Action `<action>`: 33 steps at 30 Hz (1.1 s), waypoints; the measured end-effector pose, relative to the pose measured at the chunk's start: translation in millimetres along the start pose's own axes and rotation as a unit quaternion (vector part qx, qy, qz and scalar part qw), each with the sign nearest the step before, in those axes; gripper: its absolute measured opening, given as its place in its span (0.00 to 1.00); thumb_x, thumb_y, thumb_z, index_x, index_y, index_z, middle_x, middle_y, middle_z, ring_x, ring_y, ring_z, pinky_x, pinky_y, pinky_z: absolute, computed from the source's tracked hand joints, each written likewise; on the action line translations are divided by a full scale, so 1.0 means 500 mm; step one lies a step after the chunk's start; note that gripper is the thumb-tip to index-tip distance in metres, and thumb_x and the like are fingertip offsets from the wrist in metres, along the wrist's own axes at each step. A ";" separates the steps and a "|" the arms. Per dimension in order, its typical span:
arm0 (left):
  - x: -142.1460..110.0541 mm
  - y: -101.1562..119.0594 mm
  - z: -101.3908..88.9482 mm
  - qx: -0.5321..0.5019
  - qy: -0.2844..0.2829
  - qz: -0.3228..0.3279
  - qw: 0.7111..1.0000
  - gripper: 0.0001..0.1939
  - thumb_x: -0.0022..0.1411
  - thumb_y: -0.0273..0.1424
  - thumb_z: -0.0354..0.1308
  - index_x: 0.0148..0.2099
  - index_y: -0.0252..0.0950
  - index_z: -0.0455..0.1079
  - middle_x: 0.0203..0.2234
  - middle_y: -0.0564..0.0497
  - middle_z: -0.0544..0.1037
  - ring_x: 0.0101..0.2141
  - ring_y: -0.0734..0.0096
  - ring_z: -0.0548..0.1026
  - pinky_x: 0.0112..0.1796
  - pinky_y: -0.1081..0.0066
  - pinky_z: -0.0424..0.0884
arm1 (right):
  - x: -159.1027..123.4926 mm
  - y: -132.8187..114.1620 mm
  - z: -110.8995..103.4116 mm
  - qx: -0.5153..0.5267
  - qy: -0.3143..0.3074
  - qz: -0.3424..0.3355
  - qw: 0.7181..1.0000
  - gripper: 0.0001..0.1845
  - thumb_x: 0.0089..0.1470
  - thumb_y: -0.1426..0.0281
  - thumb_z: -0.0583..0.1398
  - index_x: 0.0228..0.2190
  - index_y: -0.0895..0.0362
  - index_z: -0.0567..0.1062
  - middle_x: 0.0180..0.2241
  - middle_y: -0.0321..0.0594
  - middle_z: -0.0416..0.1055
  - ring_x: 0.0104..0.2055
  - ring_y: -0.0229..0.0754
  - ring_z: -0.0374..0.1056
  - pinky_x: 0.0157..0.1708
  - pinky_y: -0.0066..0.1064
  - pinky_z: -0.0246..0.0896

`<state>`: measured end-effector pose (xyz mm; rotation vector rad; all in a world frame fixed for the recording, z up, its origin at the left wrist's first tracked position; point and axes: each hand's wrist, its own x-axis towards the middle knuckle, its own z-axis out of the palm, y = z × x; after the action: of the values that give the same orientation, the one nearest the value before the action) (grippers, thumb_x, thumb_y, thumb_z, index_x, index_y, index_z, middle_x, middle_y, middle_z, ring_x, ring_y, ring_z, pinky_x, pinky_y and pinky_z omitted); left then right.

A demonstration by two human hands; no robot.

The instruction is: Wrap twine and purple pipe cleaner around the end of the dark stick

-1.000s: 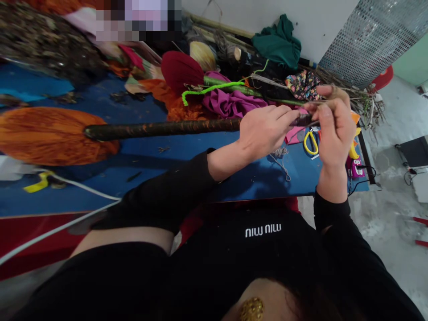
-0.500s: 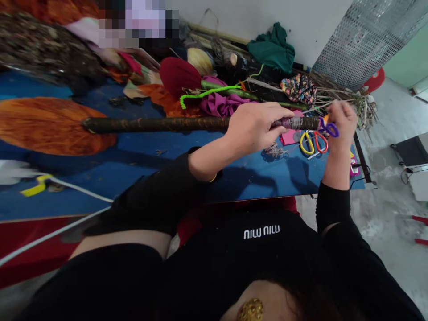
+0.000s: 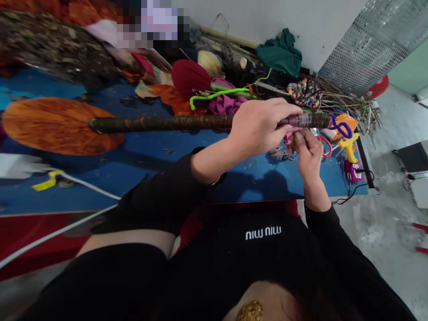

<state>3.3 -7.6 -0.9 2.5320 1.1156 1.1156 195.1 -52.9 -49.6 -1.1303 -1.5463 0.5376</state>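
My left hand [image 3: 256,127] is wrapped round a dark wooden stick [image 3: 167,123] held level above the table. At the stick's left end spreads an oval of orange fabric [image 3: 50,125] with gathered folds. Near the right end, purple and grey thread [image 3: 302,120] winds round the wood, and a looped purple pipe cleaner [image 3: 343,128] sticks out from the tip. My right hand [image 3: 309,151] is just below the wound part, fingers pinched together; whatever they hold is too small to make out. Beneath the hands lies a tangle of grey string [image 3: 278,153].
Right of my right hand are red-handled scissors [image 3: 326,147], a yellow glue gun [image 3: 349,147] and a purple power socket [image 3: 353,171] with cords. Behind the stick lie a green pipe cleaner [image 3: 217,94], a dark red fabric oval [image 3: 190,76], and twigs [image 3: 354,100]. A white cable [image 3: 90,191] crosses at left.
My right hand has come down and left, from beside the stick's tip to below the thread winding. My left hand keeps its hold on the stick. The view has shifted slightly.
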 end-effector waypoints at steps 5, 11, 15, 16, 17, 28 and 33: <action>0.003 -0.001 0.011 0.007 0.004 -0.004 1.000 0.22 0.71 0.32 0.58 0.64 0.45 0.80 0.50 0.47 0.87 0.48 0.57 0.85 0.44 0.63 0.77 | -0.031 -0.029 -0.010 -0.042 0.139 -0.170 0.975 0.17 0.67 0.51 0.63 0.32 0.46 0.83 0.39 0.40 0.76 0.48 0.49 0.79 0.49 0.49 0.79; 0.004 -0.008 0.032 0.030 -0.006 0.005 1.000 0.22 0.74 0.35 0.53 0.63 0.43 0.79 0.51 0.45 0.86 0.46 0.57 0.83 0.41 0.64 0.74 | 0.001 -0.019 0.037 0.094 0.077 -0.183 0.976 0.28 0.70 0.44 0.55 0.26 0.48 0.72 0.24 0.34 0.63 0.28 0.44 0.69 0.37 0.49 0.77; 0.000 -0.003 0.036 0.044 -0.007 -0.017 0.999 0.20 0.74 0.35 0.54 0.63 0.41 0.77 0.53 0.43 0.85 0.49 0.54 0.82 0.45 0.62 0.74 | -0.010 -0.050 0.047 0.090 0.137 -0.131 0.978 0.22 0.71 0.53 0.59 0.25 0.49 0.71 0.22 0.32 0.60 0.25 0.40 0.62 0.31 0.40 0.68; -0.001 -0.002 0.037 0.045 -0.009 -0.021 0.999 0.20 0.75 0.35 0.54 0.63 0.41 0.77 0.52 0.43 0.85 0.49 0.54 0.81 0.45 0.62 0.74 | -0.017 -0.058 0.046 0.081 0.139 -0.121 0.980 0.21 0.71 0.55 0.59 0.26 0.48 0.73 0.22 0.32 0.62 0.26 0.40 0.63 0.31 0.40 0.67; -0.002 -0.001 0.038 0.046 -0.009 -0.023 0.999 0.19 0.75 0.36 0.54 0.63 0.41 0.77 0.52 0.43 0.85 0.48 0.53 0.81 0.45 0.62 0.74 | -0.024 -0.064 0.045 0.075 0.135 -0.114 0.981 0.20 0.71 0.56 0.59 0.26 0.48 0.74 0.22 0.33 0.63 0.26 0.41 0.64 0.31 0.40 0.66; -0.006 -0.012 0.059 0.061 0.007 -0.001 0.998 0.20 0.76 0.38 0.52 0.61 0.44 0.79 0.50 0.45 0.86 0.46 0.54 0.82 0.42 0.62 0.73 | -0.054 -0.047 0.049 0.015 0.084 -0.132 0.988 0.18 0.71 0.57 0.56 0.29 0.46 0.76 0.24 0.35 0.68 0.28 0.44 0.68 0.30 0.43 0.67; -0.005 -0.017 0.070 0.081 0.006 0.003 0.997 0.20 0.74 0.36 0.55 0.62 0.46 0.80 0.50 0.46 0.87 0.45 0.54 0.84 0.40 0.61 0.75 | -0.052 -0.049 0.058 0.024 0.088 -0.170 0.981 0.18 0.73 0.60 0.57 0.29 0.47 0.76 0.24 0.33 0.70 0.27 0.41 0.67 0.30 0.40 0.66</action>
<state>21.3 1.6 -30.6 2.6546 1.2495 1.0854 157.8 -79.8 -51.1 -0.8288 -1.5205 0.2345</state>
